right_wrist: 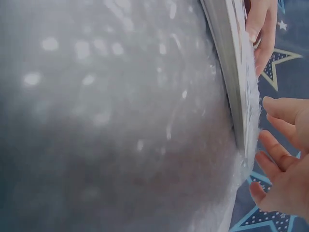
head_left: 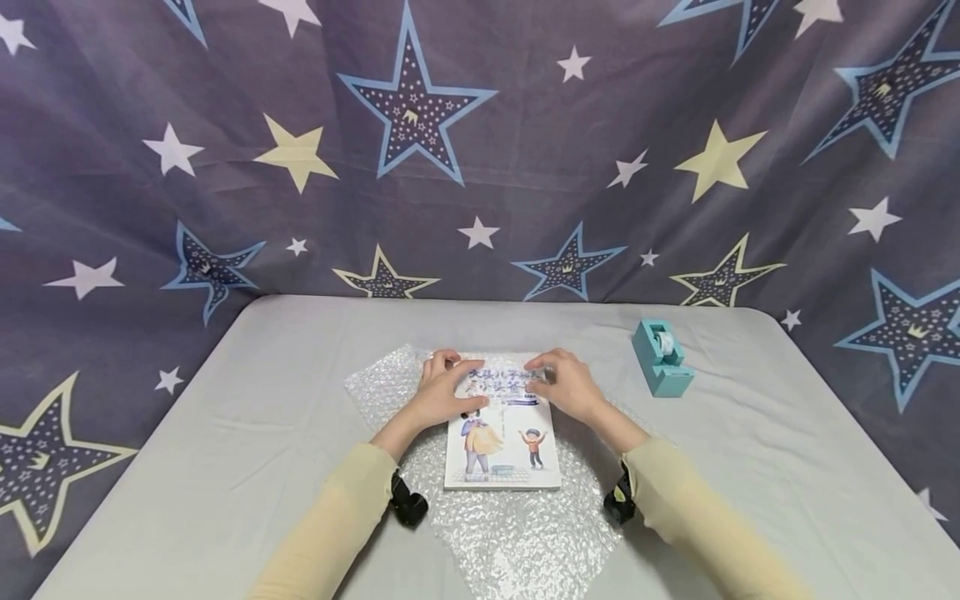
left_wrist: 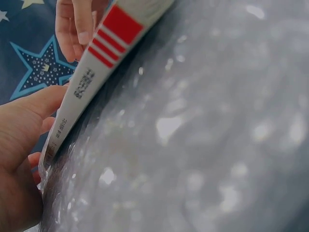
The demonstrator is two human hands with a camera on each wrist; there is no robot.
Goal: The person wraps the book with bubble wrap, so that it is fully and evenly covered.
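Observation:
A thin white picture book [head_left: 504, 442] with cartoon figures on its cover lies on a sheet of bubble wrap [head_left: 517, 542]. Clear wrap also covers the upper end of the cover. My left hand [head_left: 441, 392] rests at the book's upper left, thumb and index finger apart over the cover. At the upper right, my right hand [head_left: 567, 385] reaches its fingertips over the cover's edge. The right wrist view shows the right hand's fingers [right_wrist: 270, 140] spread beside the wrapped book edge. In the left wrist view, the book's spine [left_wrist: 89, 77] carries red stripes.
A teal tape dispenser [head_left: 663, 358] with a roll of tape stands at the right, beyond the right hand. Pale cloth covers the table [head_left: 247, 433]. Behind it hangs a dark curtain [head_left: 525, 150] with stars.

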